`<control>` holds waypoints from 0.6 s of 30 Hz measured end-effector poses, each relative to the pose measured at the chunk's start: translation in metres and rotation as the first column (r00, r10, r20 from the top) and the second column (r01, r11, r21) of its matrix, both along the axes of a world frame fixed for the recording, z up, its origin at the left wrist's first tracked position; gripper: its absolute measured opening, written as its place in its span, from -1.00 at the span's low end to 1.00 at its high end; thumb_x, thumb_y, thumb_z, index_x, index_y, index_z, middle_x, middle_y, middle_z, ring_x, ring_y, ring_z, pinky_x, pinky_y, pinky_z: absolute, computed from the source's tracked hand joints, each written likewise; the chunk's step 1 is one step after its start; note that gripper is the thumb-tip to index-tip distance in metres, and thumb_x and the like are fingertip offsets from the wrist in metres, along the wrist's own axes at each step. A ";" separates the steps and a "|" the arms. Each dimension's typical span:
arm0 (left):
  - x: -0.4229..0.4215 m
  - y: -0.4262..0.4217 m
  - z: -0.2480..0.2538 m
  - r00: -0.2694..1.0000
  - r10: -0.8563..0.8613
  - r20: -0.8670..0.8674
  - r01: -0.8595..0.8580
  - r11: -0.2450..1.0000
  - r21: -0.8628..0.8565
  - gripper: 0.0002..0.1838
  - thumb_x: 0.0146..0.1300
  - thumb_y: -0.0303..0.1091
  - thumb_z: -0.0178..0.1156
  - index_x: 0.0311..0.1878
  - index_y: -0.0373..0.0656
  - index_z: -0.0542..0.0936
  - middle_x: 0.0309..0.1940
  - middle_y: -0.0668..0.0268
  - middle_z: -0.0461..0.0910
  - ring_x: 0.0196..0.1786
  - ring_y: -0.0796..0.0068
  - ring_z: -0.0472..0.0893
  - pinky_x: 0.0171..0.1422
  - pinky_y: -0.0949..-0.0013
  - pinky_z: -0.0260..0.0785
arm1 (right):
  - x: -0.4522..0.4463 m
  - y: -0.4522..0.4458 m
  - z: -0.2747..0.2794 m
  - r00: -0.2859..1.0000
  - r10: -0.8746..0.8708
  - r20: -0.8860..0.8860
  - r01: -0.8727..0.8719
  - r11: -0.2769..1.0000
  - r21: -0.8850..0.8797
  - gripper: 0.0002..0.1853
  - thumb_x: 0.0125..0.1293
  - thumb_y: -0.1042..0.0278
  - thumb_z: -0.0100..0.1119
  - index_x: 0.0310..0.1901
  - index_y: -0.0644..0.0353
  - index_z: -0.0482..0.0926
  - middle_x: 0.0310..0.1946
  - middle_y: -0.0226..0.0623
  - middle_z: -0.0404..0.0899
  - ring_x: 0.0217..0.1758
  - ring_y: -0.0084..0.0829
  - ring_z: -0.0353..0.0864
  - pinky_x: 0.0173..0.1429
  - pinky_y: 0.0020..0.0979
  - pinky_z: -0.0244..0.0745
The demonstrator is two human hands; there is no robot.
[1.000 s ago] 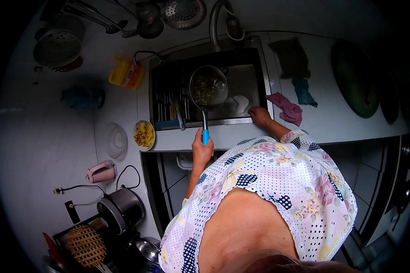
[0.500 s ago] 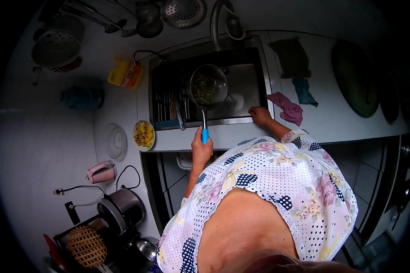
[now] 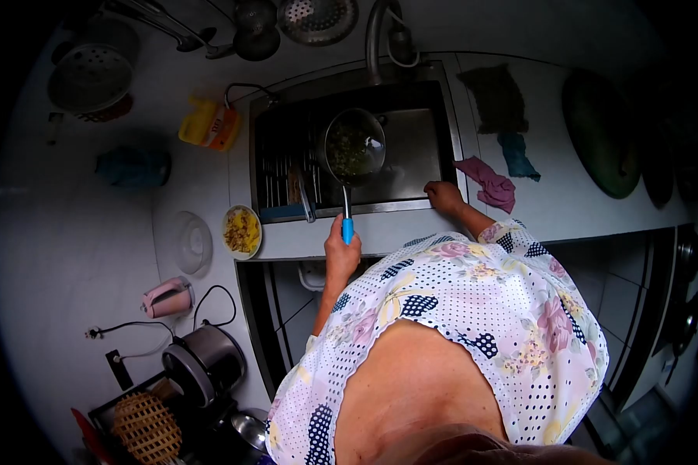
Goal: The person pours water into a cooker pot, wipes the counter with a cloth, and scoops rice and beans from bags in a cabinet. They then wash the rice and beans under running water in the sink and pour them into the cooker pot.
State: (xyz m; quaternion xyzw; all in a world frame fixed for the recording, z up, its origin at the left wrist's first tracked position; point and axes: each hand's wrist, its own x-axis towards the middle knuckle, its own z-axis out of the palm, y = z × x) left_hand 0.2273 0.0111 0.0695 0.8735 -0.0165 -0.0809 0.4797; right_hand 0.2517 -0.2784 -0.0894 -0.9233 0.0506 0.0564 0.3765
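My left hand [image 3: 342, 246] is closed around the blue-gripped handle of a small metal pan [image 3: 368, 171]. Level over the sink [image 3: 411, 147], the pan contains small chopped green pieces [image 3: 350, 147], with what looks like liquid around them. My right hand [image 3: 444, 197] rests at the front right rim of the sink, fingers curled in and nothing visible in them. A pinkish-purple cloth [image 3: 488, 184] lies just to its right. Left of the pan, a rack [image 3: 275, 167] inside the sink holds utensils, including a knife-like one [image 3: 306, 198].
A curved faucet [image 3: 373, 46] rises behind the sink. On the left counter are a bowl of yellow food [image 3: 242, 232], a yellow bottle [image 3: 209, 124], a clear lid [image 3: 190, 242], a pink jug [image 3: 167, 297] and a cooker [image 3: 205, 363]. A teal cloth [image 3: 518, 156] and large dark green lid [image 3: 603, 136] lie right.
A whitish patch on the sink floor beside the pan is gone. The greens inside the pan have shifted and look wetter. Both hands stay nearly where they were.
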 end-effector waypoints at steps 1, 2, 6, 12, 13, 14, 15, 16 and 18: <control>0.001 0.001 -0.001 1.000 -0.004 0.008 0.004 1.000 -0.001 -0.46 0.13 -0.52 0.05 0.23 -0.31 0.27 -0.60 0.29 0.43 -0.70 0.60 0.37 -0.67 0.49 0.21 | 0.000 0.000 -0.001 1.000 -0.004 -0.007 0.004 1.000 -0.007 -0.77 0.18 0.33 -0.03 -0.22 0.13 0.61 -0.27 -0.14 0.61 -0.17 -0.12 0.57 -0.04 -0.24 0.46; 0.002 0.003 -0.002 1.000 -0.007 0.016 0.007 1.000 -0.001 -0.46 0.13 -0.51 0.05 0.23 -0.31 0.27 -0.61 0.29 0.43 -0.70 0.60 0.37 -0.67 0.49 0.21 | 0.000 0.001 -0.002 1.000 -0.010 -0.005 0.010 1.000 -0.008 -0.77 0.18 0.32 -0.03 -0.22 0.13 0.61 -0.27 -0.14 0.60 -0.17 -0.12 0.57 -0.04 -0.24 0.46; 0.006 0.007 -0.008 0.999 -0.024 0.021 0.023 1.000 0.014 -0.46 0.13 -0.50 0.06 0.23 -0.29 0.28 -0.63 0.30 0.42 -0.70 0.59 0.38 -0.65 0.48 0.21 | 0.000 0.001 -0.003 1.000 -0.028 -0.014 0.028 1.000 -0.014 -0.77 0.18 0.32 -0.03 -0.22 0.11 0.61 -0.27 -0.13 0.60 -0.16 -0.12 0.57 -0.05 -0.24 0.46; 0.011 0.015 -0.021 0.996 -0.061 0.062 0.057 0.996 0.074 -0.47 0.15 -0.47 0.07 0.23 -0.27 0.29 -0.62 0.29 0.43 -0.69 0.58 0.39 -0.64 0.46 0.23 | 0.001 0.000 0.001 0.999 -0.038 -0.033 0.037 0.999 -0.038 -0.77 0.17 0.32 -0.02 -0.22 0.11 0.61 -0.27 -0.14 0.60 -0.17 -0.12 0.57 -0.05 -0.23 0.46; 0.012 0.014 -0.019 0.997 -0.061 0.050 0.057 0.996 0.071 -0.47 0.15 -0.47 0.07 0.23 -0.26 0.29 -0.62 0.29 0.44 -0.69 0.58 0.39 -0.64 0.46 0.23 | 0.001 -0.001 0.002 0.999 -0.039 -0.037 0.038 0.998 -0.043 -0.77 0.17 0.32 -0.02 -0.22 0.11 0.61 -0.27 -0.14 0.60 -0.17 -0.12 0.57 -0.05 -0.23 0.46; 0.012 0.013 -0.016 0.997 -0.060 0.039 0.058 0.996 0.067 -0.47 0.15 -0.47 0.07 0.23 -0.26 0.29 -0.62 0.29 0.44 -0.69 0.58 0.39 -0.63 0.46 0.24 | 0.001 -0.002 0.002 0.998 -0.041 -0.039 0.039 0.998 -0.050 -0.77 0.17 0.31 -0.03 -0.22 0.11 0.61 -0.27 -0.14 0.60 -0.17 -0.12 0.57 -0.05 -0.23 0.46; 0.012 0.012 -0.015 0.998 -0.060 0.026 0.059 0.996 0.064 -0.47 0.15 -0.47 0.07 0.24 -0.25 0.29 -0.62 0.29 0.44 -0.68 0.58 0.39 -0.63 0.46 0.24 | 0.001 -0.002 0.003 0.998 -0.042 -0.042 0.040 0.998 -0.057 -0.77 0.17 0.31 -0.03 -0.22 0.11 0.61 -0.27 -0.14 0.60 -0.17 -0.12 0.57 -0.05 -0.23 0.46; 0.014 0.019 -0.022 0.996 -0.074 0.041 0.071 0.995 0.073 -0.47 0.15 -0.47 0.07 0.24 -0.25 0.29 -0.62 0.29 0.44 -0.68 0.58 0.40 -0.63 0.45 0.25 | 0.002 0.003 -0.002 0.998 -0.049 -0.034 0.047 0.997 -0.060 -0.77 0.17 0.31 -0.03 -0.22 0.11 0.61 -0.27 -0.14 0.60 -0.17 -0.12 0.57 -0.05 -0.23 0.46; 0.015 0.023 -0.031 0.994 -0.091 0.053 0.086 0.993 0.086 -0.47 0.15 -0.48 0.07 0.24 -0.24 0.28 -0.62 0.29 0.44 -0.68 0.58 0.40 -0.62 0.44 0.26 | 0.002 0.004 -0.001 0.998 -0.051 -0.041 0.048 0.996 -0.069 -0.76 0.17 0.31 -0.03 -0.22 0.10 0.61 -0.26 -0.15 0.60 -0.17 -0.12 0.57 -0.05 -0.22 0.46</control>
